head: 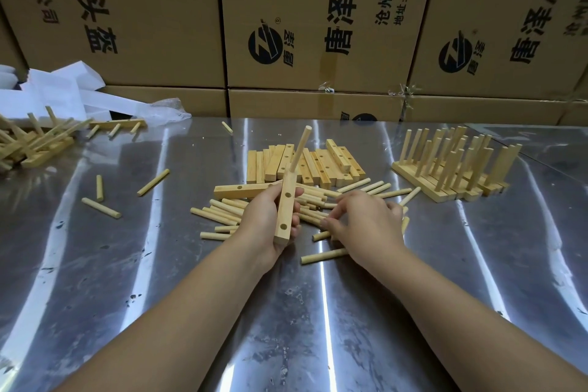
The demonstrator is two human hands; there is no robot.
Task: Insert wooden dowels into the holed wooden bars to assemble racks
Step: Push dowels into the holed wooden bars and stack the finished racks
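Holed bar (286, 207) (one dowel (300, 149) seated) gripped by left hand (267, 219); right hand (362, 223) pinching next dowel from pile (222, 210) beneath; then align with open hole.

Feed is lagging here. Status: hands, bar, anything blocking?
Left hand grips bar; one dowel in, two holes open. Right hand on loose dowels, grip unclear. Nothing blocking the holes.

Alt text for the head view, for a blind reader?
The left hand grips a holed wooden bar with one dowel standing in its far hole; the right hand is down on a pile of loose dowels on a metal table. Bare bars lie stacked behind the hands, finished racks stand at right, cardboard boxes line the back.
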